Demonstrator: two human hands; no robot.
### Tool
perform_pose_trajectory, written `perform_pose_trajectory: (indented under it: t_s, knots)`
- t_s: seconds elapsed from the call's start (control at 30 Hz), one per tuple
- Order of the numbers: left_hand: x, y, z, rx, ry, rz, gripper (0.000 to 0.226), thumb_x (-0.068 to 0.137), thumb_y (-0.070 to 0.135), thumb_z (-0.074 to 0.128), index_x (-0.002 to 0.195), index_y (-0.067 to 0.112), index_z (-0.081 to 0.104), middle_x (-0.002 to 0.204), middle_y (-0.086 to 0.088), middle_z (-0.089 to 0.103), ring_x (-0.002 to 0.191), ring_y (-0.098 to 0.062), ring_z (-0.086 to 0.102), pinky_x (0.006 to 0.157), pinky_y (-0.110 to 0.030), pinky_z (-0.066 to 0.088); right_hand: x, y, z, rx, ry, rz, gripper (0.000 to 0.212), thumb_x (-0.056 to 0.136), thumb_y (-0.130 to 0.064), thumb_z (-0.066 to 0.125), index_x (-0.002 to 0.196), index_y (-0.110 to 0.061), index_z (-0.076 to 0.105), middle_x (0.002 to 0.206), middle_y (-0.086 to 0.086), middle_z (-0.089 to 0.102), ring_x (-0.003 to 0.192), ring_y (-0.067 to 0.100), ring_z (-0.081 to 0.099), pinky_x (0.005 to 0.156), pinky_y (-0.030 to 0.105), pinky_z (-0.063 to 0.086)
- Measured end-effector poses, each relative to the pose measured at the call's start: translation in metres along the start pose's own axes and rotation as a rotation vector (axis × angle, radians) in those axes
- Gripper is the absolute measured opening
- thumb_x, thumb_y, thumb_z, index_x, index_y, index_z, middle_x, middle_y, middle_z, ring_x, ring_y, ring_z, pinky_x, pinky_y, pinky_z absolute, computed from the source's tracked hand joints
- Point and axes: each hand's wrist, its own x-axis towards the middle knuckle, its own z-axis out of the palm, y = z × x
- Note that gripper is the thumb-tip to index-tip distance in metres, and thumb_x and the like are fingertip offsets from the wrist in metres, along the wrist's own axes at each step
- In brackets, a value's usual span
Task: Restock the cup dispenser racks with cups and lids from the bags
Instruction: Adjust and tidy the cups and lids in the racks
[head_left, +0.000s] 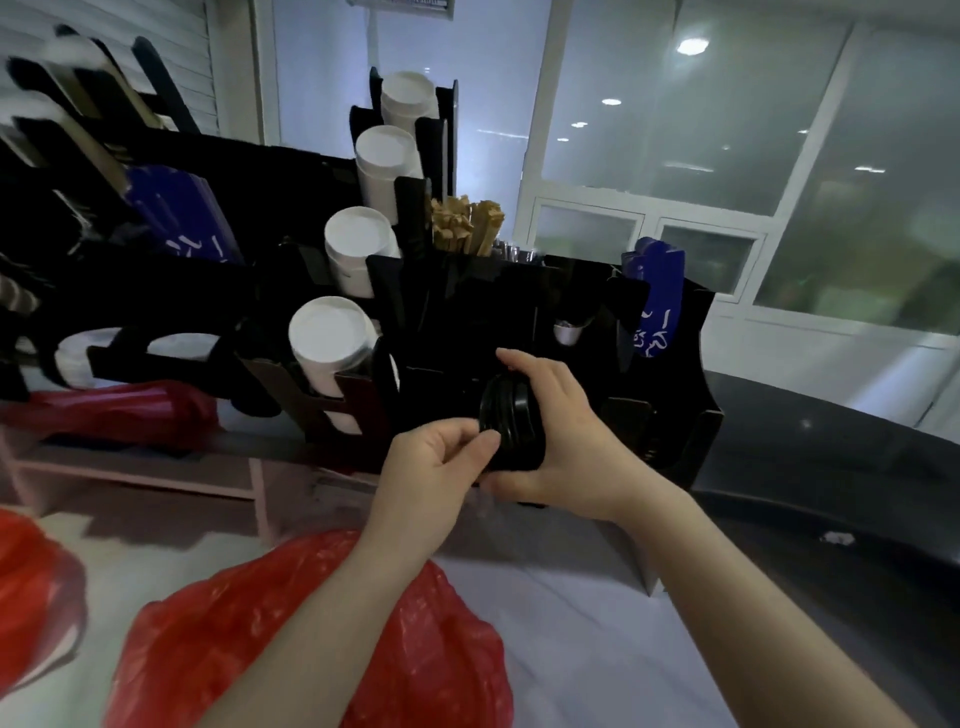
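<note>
At the lower centre of the frame, under the forearms, lay a crumpled red plastic bag (291, 639). Above it, left of centre, four slanted stacks of white paper cups (330, 338) already filled one column of the black acrylic dispenser rack (467, 312).

Just below the middle of the frame, the left hand (436, 462) was curled, with its thumb and forefinger pinched on the near rim of a stack of round black plastic lids (511, 426). The stack was held on edge just in front of the rack's dark lower face. The right hand (561, 431) wrapped it from the far side, fingers over the top and thumb beneath, and carried most of its weight.

The step in hand looked like squaring the lids before loading them. To do it well, the right hand should keep its hold firm so the nested lids do not fan apart. The left should only nudge the rims flush, then guide the leading edge into an open slot. Which slot was free could not be told, since black lay against black. Further right, a blue printed packet (657, 301) stood in the rack's end compartment, so that bay looked taken.
</note>
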Motion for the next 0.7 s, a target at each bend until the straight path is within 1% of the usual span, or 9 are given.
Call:
perform_pose_trajectory:
  t_s: [0.03, 0.1, 0.23, 0.3, 0.4, 0.5, 0.57, 0.63, 0.7]
  knots:
    - [-0.006, -0.003, -0.006, 0.006, -0.013, -0.025, 0.019, 0.091, 0.026, 0.06, 0.079, 0.017, 0.072, 0.074, -0.013, 0.07, 0.072, -0.031, 0.067, 0.069, -0.045, 0.054, -0.002, -0.002, 0.007, 0.008, -0.021, -0.002, 0.108, 0.056, -0.052, 0.081, 0.143, -0.043, 0.017, 0.14, -0.016, 0.022, 0.134, 0.012, 0.024, 0.108, 0.035, 0.032]
    - [-0.018, -0.007, -0.021, 0.012, -0.046, -0.06, 0.021, 0.093, 0.024, 0.058, 0.08, 0.022, 0.074, 0.074, -0.007, 0.072, 0.072, -0.024, 0.069, 0.067, -0.035, 0.054, -0.005, -0.008, 0.024, 0.019, -0.059, 0.005, 0.113, 0.054, -0.051, 0.084, 0.142, -0.045, 0.015, 0.14, -0.023, 0.018, 0.135, 0.008, 0.02, 0.108, 0.032, 0.029]
    - [-0.043, -0.016, -0.059, -0.059, -0.034, -0.144, 0.024, 0.091, 0.022, 0.058, 0.08, 0.034, 0.075, 0.08, 0.004, 0.074, 0.077, -0.01, 0.07, 0.064, -0.019, 0.052, -0.008, -0.035, 0.071, -0.005, -0.078, -0.023, 0.103, 0.063, -0.045, 0.08, 0.143, -0.036, 0.016, 0.128, -0.026, 0.019, 0.128, 0.01, 0.024, 0.104, 0.033, 0.033]
    - [-0.053, -0.02, -0.08, -0.091, -0.014, -0.185, 0.019, 0.088, 0.02, 0.064, 0.076, 0.029, 0.075, 0.078, 0.004, 0.074, 0.076, -0.008, 0.07, 0.064, -0.014, 0.05, -0.008, -0.053, 0.095, -0.016, -0.069, -0.043, 0.095, 0.069, -0.038, 0.075, 0.144, -0.026, 0.019, 0.124, -0.024, 0.018, 0.124, 0.011, 0.025, 0.102, 0.034, 0.034]
    - [-0.065, -0.024, -0.119, -0.071, -0.001, -0.237, 0.022, 0.085, 0.014, 0.067, 0.066, 0.024, 0.071, 0.068, 0.005, 0.072, 0.066, -0.003, 0.067, 0.059, -0.011, 0.046, -0.003, -0.08, 0.131, -0.02, -0.063, -0.036, 0.092, 0.07, -0.034, 0.075, 0.144, -0.019, 0.022, 0.131, -0.012, 0.022, 0.125, 0.016, 0.027, 0.102, 0.035, 0.033]
    - [-0.076, -0.029, -0.169, -0.048, -0.015, -0.286, 0.019, 0.086, 0.014, 0.066, 0.068, 0.018, 0.071, 0.067, 0.003, 0.071, 0.065, -0.006, 0.067, 0.059, -0.014, 0.048, 0.011, -0.106, 0.164, -0.036, -0.146, -0.023, 0.11, 0.066, -0.044, 0.081, 0.148, -0.025, 0.011, 0.141, -0.011, 0.016, 0.132, 0.016, 0.021, 0.106, 0.034, 0.03]
    - [-0.082, -0.033, -0.202, -0.053, -0.01, -0.312, 0.014, 0.087, 0.014, 0.064, 0.075, 0.013, 0.071, 0.072, -0.001, 0.073, 0.07, -0.012, 0.069, 0.067, -0.021, 0.053, 0.021, -0.124, 0.185, -0.011, -0.199, -0.009, 0.118, 0.064, -0.052, 0.08, 0.149, -0.036, -0.002, 0.147, -0.015, 0.008, 0.138, 0.014, 0.012, 0.109, 0.034, 0.025]
    - [-0.086, -0.036, -0.234, -0.059, -0.002, -0.319, 0.014, 0.088, 0.013, 0.063, 0.077, 0.012, 0.072, 0.075, -0.004, 0.074, 0.074, -0.016, 0.07, 0.074, -0.027, 0.053, 0.03, -0.141, 0.206, 0.043, -0.19, -0.014, 0.118, 0.066, -0.052, 0.078, 0.149, -0.039, -0.005, 0.149, -0.018, 0.005, 0.142, 0.013, 0.01, 0.111, 0.034, 0.023]
    - [-0.087, -0.037, -0.264, -0.065, -0.004, -0.315, 0.017, 0.089, 0.012, 0.061, 0.078, 0.017, 0.073, 0.078, -0.005, 0.074, 0.077, -0.019, 0.071, 0.076, -0.028, 0.055, 0.038, -0.158, 0.225, 0.096, -0.137, -0.008, 0.112, 0.068, -0.046, 0.077, 0.149, -0.04, 0.0, 0.148, -0.022, 0.007, 0.142, 0.01, 0.012, 0.112, 0.033, 0.026]
